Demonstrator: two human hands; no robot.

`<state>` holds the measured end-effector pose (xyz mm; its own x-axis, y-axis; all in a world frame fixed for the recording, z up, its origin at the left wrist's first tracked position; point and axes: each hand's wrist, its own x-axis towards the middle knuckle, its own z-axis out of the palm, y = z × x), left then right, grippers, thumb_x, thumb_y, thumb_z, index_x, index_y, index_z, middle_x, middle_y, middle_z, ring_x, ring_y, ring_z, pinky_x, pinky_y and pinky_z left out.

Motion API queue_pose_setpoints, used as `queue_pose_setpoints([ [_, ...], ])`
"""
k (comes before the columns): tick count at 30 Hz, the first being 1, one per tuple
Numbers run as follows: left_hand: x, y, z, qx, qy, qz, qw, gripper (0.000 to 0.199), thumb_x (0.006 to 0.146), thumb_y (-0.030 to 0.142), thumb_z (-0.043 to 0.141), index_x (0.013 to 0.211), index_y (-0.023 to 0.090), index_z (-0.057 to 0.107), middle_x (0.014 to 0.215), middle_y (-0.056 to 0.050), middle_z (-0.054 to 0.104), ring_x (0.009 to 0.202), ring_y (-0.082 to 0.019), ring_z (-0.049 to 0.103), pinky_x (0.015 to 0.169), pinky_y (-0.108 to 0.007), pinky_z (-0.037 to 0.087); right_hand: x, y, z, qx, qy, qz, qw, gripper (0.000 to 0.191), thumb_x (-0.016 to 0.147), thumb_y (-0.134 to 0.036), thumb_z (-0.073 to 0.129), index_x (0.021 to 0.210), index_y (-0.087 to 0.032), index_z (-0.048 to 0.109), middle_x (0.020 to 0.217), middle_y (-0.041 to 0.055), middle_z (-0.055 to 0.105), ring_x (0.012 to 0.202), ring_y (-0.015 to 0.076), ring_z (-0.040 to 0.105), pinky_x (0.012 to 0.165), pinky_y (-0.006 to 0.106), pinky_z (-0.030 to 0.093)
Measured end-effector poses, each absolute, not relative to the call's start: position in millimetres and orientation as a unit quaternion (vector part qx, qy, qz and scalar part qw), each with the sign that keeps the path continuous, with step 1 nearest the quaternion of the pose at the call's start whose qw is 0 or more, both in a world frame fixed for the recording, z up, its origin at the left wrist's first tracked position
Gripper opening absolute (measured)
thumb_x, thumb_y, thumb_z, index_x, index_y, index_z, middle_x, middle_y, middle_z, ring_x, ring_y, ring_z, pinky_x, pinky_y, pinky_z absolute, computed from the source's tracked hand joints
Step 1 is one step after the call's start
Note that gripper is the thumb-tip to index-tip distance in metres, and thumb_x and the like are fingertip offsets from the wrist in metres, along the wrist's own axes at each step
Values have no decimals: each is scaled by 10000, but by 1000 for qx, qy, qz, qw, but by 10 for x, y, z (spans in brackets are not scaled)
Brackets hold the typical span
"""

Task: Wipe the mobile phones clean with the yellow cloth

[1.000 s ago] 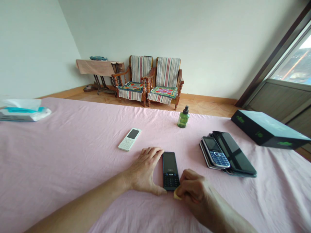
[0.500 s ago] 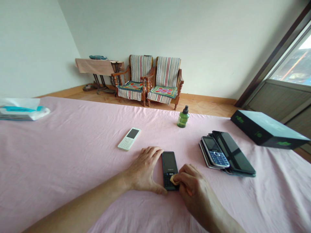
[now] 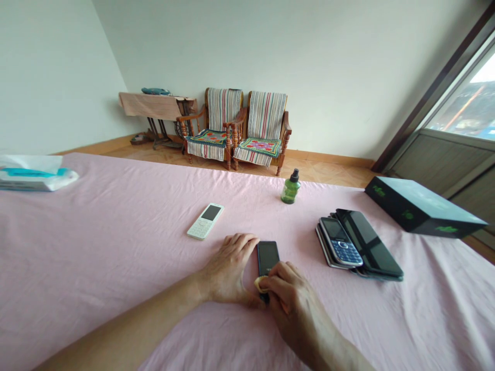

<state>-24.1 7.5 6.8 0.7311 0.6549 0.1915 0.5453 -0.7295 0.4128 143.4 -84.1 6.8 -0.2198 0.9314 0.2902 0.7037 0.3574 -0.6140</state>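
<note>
A black keypad mobile phone (image 3: 267,256) lies face up on the pink cloth, its lower half mostly covered by my right hand (image 3: 290,296). That hand is closed on a small folded yellowish cloth (image 3: 262,284), pressed against the phone's keypad area. My left hand (image 3: 228,270) steadies the phone from the left side, fingertips at its top corner and thumb near its bottom end. Up and to the left of my hands, a white keypad phone (image 3: 205,221) rests face up.
On the right, a blue-keyed phone (image 3: 342,245) lies on a stack beside a black flat device (image 3: 373,247). Behind stand a green spray bottle (image 3: 290,189) and a black box (image 3: 421,206). A tissue pack (image 3: 36,178) is at far left. Beyond the pink-covered surface (image 3: 127,216) stand two chairs (image 3: 261,126).
My right hand has slid the yellowish cloth leftward across the phone's keypad, covering more of its lower half. The left hand stays in place.
</note>
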Motion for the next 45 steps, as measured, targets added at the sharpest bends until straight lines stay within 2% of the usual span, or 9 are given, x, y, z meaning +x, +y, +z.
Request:
queue_pose_setpoints([
  [9,-242,68,77,912,338,147,178,1032,517,662,748,1356,200,362,1342,-143,453,1231,-377,413,1052,-525,285,1671,-841,38,-566,-741,176,316,335,733,74,464,756,-183,677,769,30,561,728,156,549,614,251,385],
  [12,-250,74,83,915,335,140,178,1051,523,697,732,1365,187,363,1353,-157,444,1246,-394,398,1058,-545,274,1776,-836,28,-590,-728,158,313,263,794,14,483,686,-170,638,728,26,542,674,150,534,593,266,366],
  [15,-252,81,86,915,333,141,178,1043,530,711,722,1360,186,371,1346,-160,449,1240,-396,404,1056,-550,275,1811,-814,40,-588,-720,147,338,242,851,-44,480,738,-168,654,743,34,543,691,158,536,624,284,384],
  [19,-250,85,81,915,331,143,180,1038,521,692,736,1356,196,368,1342,-153,454,1232,-389,409,1052,-543,275,1739,-779,45,-546,-733,170,368,306,857,-20,443,922,-193,686,839,48,558,775,168,546,668,281,426],
  [26,-254,77,67,914,335,146,175,1009,525,650,748,1335,179,374,1339,-143,453,1219,-365,413,1042,-526,296,1626,-741,36,-531,-758,185,330,414,826,43,423,1018,-206,692,875,63,560,807,187,539,680,295,448],
  [37,-242,67,60,913,332,164,171,1007,510,644,757,1322,184,379,1307,-124,479,1176,-347,451,1019,-490,334,1550,-803,90,-512,-770,200,324,410,802,56,427,919,-223,704,877,50,585,818,181,545,681,285,430],
  [45,-262,83,52,916,331,137,180,1043,533,690,730,1359,180,348,1346,-160,444,1233,-390,403,1046,-554,268,1722,-760,52,-557,-702,190,402,276,835,-24,464,899,-183,679,819,41,565,743,158,559,667,267,438],
])
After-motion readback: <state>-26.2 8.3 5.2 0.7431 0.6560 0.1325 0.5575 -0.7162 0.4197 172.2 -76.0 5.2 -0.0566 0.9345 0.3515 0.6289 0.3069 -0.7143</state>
